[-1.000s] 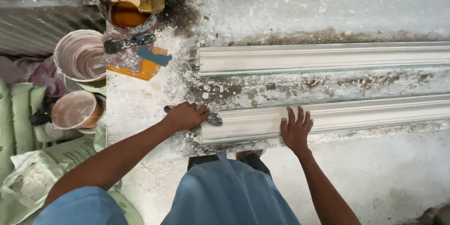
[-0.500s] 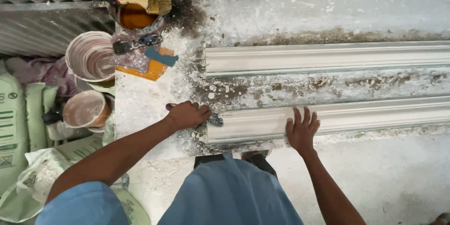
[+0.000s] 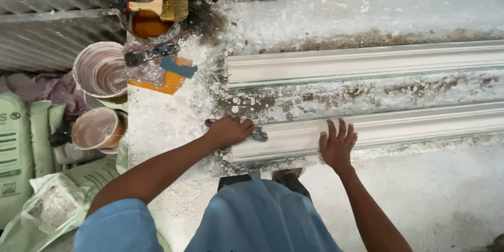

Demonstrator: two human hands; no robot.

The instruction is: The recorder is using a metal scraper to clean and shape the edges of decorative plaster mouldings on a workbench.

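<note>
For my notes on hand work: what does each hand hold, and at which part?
The left hand grips a small tool by its handle; the metal tip sticks out. The right hand holds nothing; it lies flat on the near white moulding.

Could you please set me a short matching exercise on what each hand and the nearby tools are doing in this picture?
Things:
1. left hand
2. right hand
3. paintbrush
4. orange tile

States:
A. lies across a can of brown liquid
B. closed round a small tool at the end of the near moulding
C. flat on the near moulding, fingers spread
D. lies under a blue scrap on the white bench

Pairs: 1-B, 2-C, 3-A, 4-D
</note>
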